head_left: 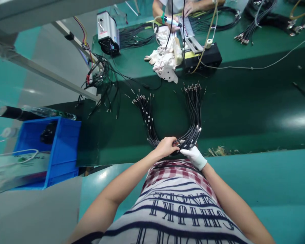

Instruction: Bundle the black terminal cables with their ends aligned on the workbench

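A bundle of thin black cables (195, 118) lies in a U shape on the green table, its two ends with metal connectors pointing away from me. At the bottom of the bend, my bare left hand (167, 147) is closed round the cables. My right hand (195, 157), in a white glove, grips the same bend just to the right, its thumb on top. Part of the fingers of both hands is hidden under the cables. Small white labels show along the cables on both sides.
Across the green table (234, 112), a co-worker's hands (190, 8) are at a pale rack. White gloves (165, 62), a black box (205, 57) and a silver device (107, 32) stand between us. At left are a blue crate (63, 149) and a metal frame post (53, 76).
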